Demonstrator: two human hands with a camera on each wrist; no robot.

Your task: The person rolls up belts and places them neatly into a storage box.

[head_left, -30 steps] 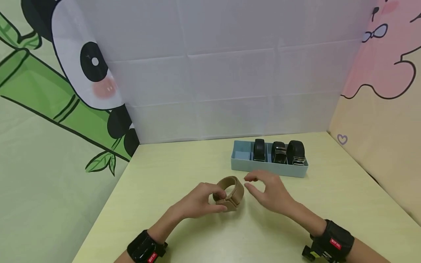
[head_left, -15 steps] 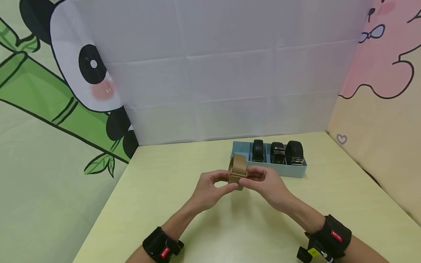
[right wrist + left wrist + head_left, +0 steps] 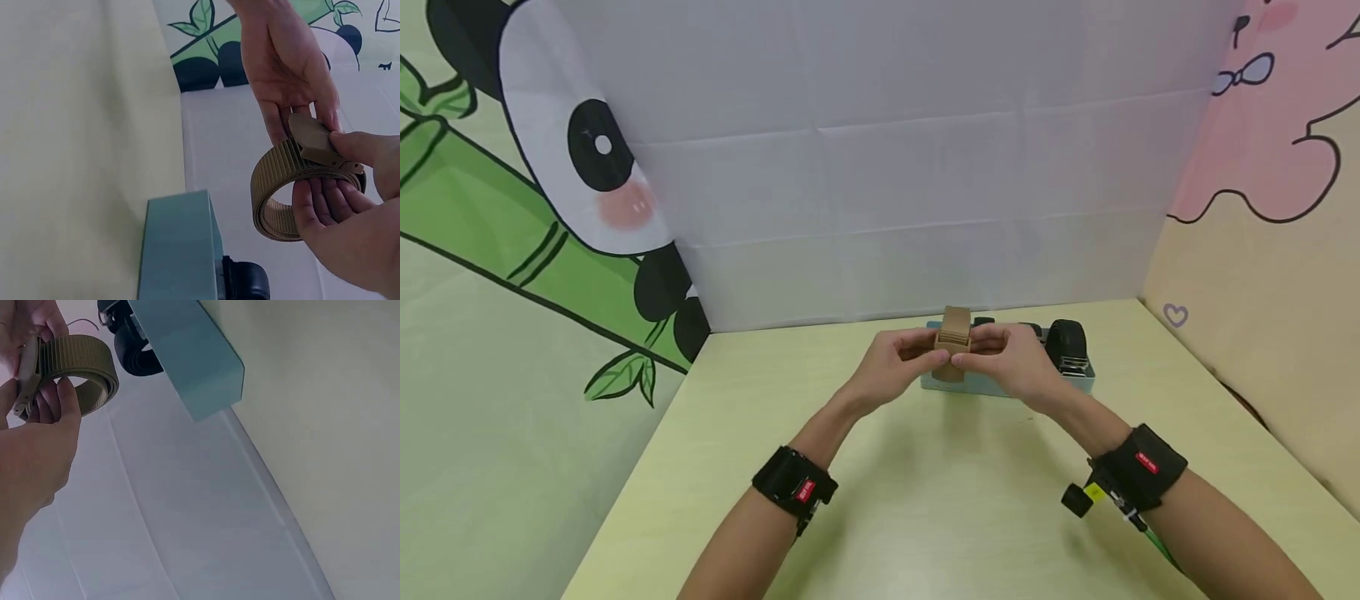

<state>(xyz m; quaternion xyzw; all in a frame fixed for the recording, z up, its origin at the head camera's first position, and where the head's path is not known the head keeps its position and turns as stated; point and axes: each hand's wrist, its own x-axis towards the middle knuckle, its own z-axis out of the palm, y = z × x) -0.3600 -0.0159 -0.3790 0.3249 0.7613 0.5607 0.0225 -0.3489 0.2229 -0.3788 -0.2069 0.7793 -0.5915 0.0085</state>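
Observation:
A rolled tan webbing belt (image 3: 954, 327) with a plastic buckle (image 3: 312, 139) is up in the air, held between both hands. My left hand (image 3: 891, 367) pinches its left side, thumb at the buckle and fingers behind. On the other side my right hand (image 3: 1015, 362) grips it the same way, with fingers reaching inside the coil in the right wrist view. Behind the belt stands a light blue divided box (image 3: 977, 383); belt and hands overlap its left part in the head view. A rolled black belt (image 3: 1066, 343) sits at the box's right end.
Other rolled black belts in the box are mostly hidden behind my right hand. The box rests on a pale yellow table (image 3: 880, 517) near its back edge. A white backdrop (image 3: 850, 183) rises behind, with printed cartoon side walls (image 3: 1262, 292).
The left hand alone held the tan belt at first. My right hand then took hold of its other side, and both have carried it forward and up, over the box's left part.

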